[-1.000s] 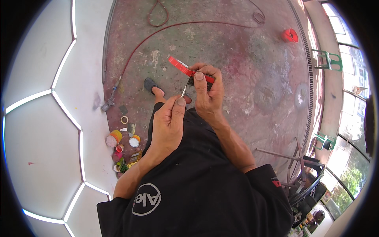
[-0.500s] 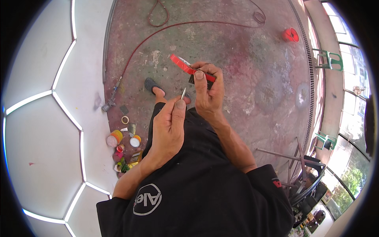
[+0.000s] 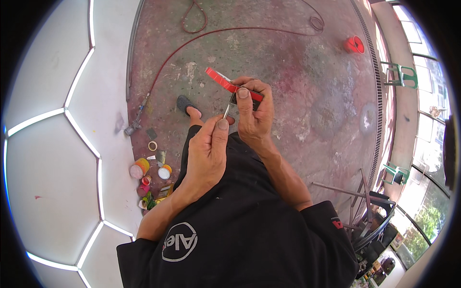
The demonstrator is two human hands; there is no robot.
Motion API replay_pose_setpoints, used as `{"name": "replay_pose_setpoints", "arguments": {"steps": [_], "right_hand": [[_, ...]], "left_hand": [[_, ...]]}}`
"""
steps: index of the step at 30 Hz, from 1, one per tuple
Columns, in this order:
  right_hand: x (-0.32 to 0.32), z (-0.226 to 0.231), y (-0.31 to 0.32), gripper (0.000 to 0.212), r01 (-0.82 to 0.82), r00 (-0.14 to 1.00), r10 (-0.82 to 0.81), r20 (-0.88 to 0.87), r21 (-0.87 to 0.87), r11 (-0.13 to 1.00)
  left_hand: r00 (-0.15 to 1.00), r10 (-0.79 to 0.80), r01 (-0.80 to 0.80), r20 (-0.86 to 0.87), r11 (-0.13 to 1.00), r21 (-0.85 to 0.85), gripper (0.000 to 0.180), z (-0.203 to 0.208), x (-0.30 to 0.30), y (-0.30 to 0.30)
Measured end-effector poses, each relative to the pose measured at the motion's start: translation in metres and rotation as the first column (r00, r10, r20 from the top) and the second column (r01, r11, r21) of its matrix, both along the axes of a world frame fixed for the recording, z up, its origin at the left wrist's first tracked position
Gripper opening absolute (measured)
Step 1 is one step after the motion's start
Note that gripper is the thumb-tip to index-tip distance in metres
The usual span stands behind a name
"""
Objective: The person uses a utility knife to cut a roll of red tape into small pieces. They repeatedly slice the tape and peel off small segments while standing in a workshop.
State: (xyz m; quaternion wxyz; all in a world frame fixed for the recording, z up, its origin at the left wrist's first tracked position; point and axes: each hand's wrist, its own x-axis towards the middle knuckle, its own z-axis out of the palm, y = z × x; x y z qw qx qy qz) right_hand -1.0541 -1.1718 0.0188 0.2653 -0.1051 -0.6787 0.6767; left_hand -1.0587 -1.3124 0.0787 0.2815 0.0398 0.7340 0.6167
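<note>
My left hand (image 3: 205,149) pinches a thin, pointed metal piece (image 3: 227,111) between thumb and fingers. Its tip points up and reaches the lower left edge of a small black and red box-like item (image 3: 256,97); whether they touch, I cannot tell. That item is gripped between thumb and fingers of my right hand (image 3: 253,110). From its left side a red strip (image 3: 217,78) with a pale edge sticks out, up and to the left. The fingers of my right hand hide part of the item. Both hands are close together in front of my body.
A dark red hose (image 3: 206,34) runs over the stained floor to a spray gun (image 3: 132,127). Cans (image 3: 139,168) and a tape roll (image 3: 152,146) lie at left beside a white panelled wall. A red bucket (image 3: 355,44), green chairs (image 3: 408,77) and a metal frame (image 3: 367,197) are at right.
My left hand has moved slightly up and right, bringing the metal tip to the box-like item. My right hand keeps its grip, almost in the same place.
</note>
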Motion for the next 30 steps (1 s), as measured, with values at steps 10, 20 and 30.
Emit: {"name": "replay_pose_setpoints", "arguments": {"steps": [10, 20, 30], "right_hand": [[0.000, -0.003, 0.001, 0.017, 0.008, 1.000, -0.008, -0.004, 0.039, 0.999], [0.001, -0.006, 0.003, 0.014, 0.011, 0.999, -0.008, -0.035, 0.087, 0.996], [0.000, -0.005, 0.003, 0.013, 0.038, 0.999, -0.036, -0.023, 0.090, 0.995]], "left_hand": [[1.000, -0.007, 0.007, 0.004, 1.000, -0.002, 0.035, 0.001, -0.001, 0.002], [0.999, -0.040, 0.040, 0.001, 0.999, -0.009, 0.035, 0.000, 0.000, 0.003], [0.993, 0.007, -0.007, 0.114, 1.000, 0.001, 0.036, 0.001, 0.004, -0.001]]}}
